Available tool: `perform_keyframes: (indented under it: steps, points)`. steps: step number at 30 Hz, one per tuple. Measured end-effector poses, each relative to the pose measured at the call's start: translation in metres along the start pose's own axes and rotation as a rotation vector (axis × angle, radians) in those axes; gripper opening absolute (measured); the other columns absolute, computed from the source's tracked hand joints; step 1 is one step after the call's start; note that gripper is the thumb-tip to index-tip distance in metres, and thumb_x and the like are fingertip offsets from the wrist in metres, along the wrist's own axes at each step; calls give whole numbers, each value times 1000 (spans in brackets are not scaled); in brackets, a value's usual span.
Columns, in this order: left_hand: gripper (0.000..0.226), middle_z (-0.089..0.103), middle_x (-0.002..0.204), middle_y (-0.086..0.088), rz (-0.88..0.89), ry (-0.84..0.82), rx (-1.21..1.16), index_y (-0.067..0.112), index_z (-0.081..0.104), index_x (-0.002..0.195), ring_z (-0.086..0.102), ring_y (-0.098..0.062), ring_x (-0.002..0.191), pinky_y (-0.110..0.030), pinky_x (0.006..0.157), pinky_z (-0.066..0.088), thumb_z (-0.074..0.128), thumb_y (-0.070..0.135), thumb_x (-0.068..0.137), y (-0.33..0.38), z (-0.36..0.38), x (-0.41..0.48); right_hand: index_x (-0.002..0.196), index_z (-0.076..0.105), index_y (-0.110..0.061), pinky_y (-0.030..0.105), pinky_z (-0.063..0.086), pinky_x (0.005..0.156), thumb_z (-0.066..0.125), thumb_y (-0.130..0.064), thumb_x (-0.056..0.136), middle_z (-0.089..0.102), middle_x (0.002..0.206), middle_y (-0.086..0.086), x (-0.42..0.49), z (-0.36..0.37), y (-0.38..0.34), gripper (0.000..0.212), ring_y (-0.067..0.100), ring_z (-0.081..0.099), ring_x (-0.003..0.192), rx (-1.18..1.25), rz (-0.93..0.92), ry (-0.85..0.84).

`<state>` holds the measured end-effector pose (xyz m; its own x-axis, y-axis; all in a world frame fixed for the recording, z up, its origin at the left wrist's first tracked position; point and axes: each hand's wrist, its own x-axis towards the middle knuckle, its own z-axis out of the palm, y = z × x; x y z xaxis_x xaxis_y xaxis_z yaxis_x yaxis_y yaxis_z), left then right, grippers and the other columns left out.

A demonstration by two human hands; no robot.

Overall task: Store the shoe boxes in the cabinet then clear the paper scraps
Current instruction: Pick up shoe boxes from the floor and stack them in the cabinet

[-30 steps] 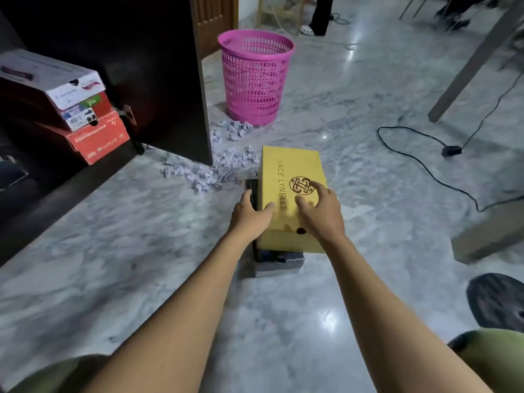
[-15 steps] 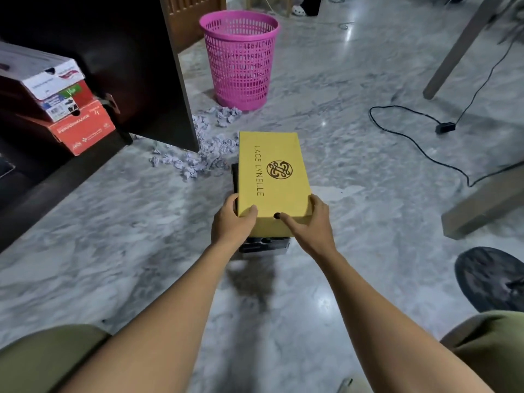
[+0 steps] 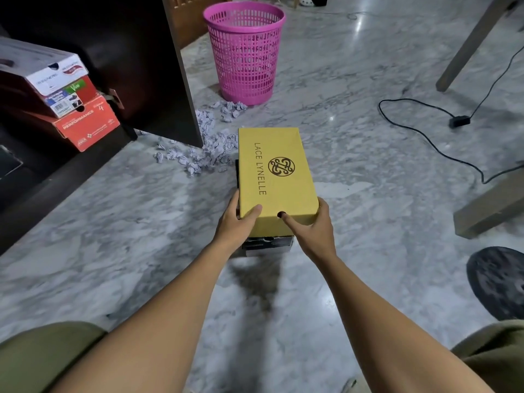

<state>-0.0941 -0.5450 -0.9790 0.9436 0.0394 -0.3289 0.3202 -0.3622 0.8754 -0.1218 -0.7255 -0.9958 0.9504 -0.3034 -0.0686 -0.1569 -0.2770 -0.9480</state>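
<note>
Grips the yellow rectangular cardboard shoe box (image 3: 275, 171) by its near end, with left hand (image 3: 238, 222) and right hand (image 3: 314, 231) curled round its sides, over a black cardboard box (image 3: 268, 245) on the grey marble floor (image 3: 136, 228); probably light, stiff, smooth, so wants an even two-sided squeeze.

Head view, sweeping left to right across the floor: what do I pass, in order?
Stack of white, red and orange cardboard shoe boxes → heap of crumpled white paper scraps → yellow cardboard shoe box → small black power adapter.
</note>
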Motion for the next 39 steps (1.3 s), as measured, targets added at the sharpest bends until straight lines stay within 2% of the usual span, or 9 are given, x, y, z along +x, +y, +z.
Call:
perform_keyframes:
  steps: [6, 10, 14, 18, 22, 25, 29, 33, 39]
  points:
    - [67, 49, 136, 18, 36, 53, -59, 50, 26, 144, 51, -14, 118, -29, 89, 40, 61, 54, 87, 3, -8, -8, 131, 42, -33, 15, 45, 78, 86, -44, 70, 60, 115, -20, 9, -1, -14, 77, -8, 57, 103, 6, -22, -14]
    - [68, 41, 145, 12, 78, 95, -116, 54, 24, 144, 44, -14, 125, -29, 92, 37, 63, 51, 87, 11, -20, -11, 129, 42, -32, 9, 44, 71, 86, -40, 71, 58, 112, -24, 17, 3, -31, 74, -19, 55, 94, 14, -51, -32]
    - [76, 27, 129, 7, 109, 162, -214, 51, 19, 147, 32, -8, 118, -28, 94, 31, 65, 51, 86, 28, -37, -16, 135, 45, -25, 18, 51, 78, 87, -38, 71, 62, 113, -17, 23, 15, -51, 78, -7, 61, 98, 80, -81, -44]
    - [80, 24, 128, 8, 188, 247, -269, 53, 22, 144, 37, -12, 128, -30, 100, 35, 70, 56, 80, 43, -62, -18, 132, 48, -27, 34, 55, 87, 85, -47, 64, 65, 113, -12, 29, 30, -84, 80, 3, 64, 99, 131, -150, -71]
    - [82, 32, 138, 10, 279, 365, -328, 63, 29, 135, 46, -13, 129, -41, 110, 38, 67, 68, 63, 67, -99, -22, 130, 50, -27, 24, 52, 85, 87, -43, 67, 63, 113, -17, 31, 49, -135, 75, -9, 60, 96, 168, -263, -73]
    - [77, 41, 143, 2, 324, 426, -341, 65, 26, 130, 50, -14, 125, -45, 107, 41, 64, 68, 63, 85, -135, -28, 135, 47, -30, 33, 52, 94, 83, -55, 62, 61, 121, -15, 29, 69, -177, 85, 0, 60, 107, 165, -377, -115]
    - [80, 38, 146, 7, 411, 515, -345, 50, 23, 144, 45, -9, 126, -26, 97, 40, 65, 50, 76, 109, -183, -38, 134, 47, -36, 37, 50, 95, 76, -60, 66, 55, 126, -16, 25, 94, -228, 78, 8, 56, 112, 122, -517, -176]
    - [78, 40, 143, 12, 462, 577, -318, 58, 22, 141, 42, -10, 130, -38, 109, 35, 60, 58, 73, 137, -227, -41, 133, 49, -36, 37, 52, 90, 78, -57, 69, 57, 124, -12, 26, 115, -279, 74, 13, 58, 109, 125, -589, -178]
    - [64, 37, 138, 11, 505, 652, -337, 63, 19, 140, 43, -9, 119, -28, 91, 39, 55, 52, 89, 186, -286, -33, 138, 47, -32, 32, 55, 82, 77, -51, 78, 49, 114, -13, 45, 138, -363, 70, 6, 53, 97, 136, -697, -226]
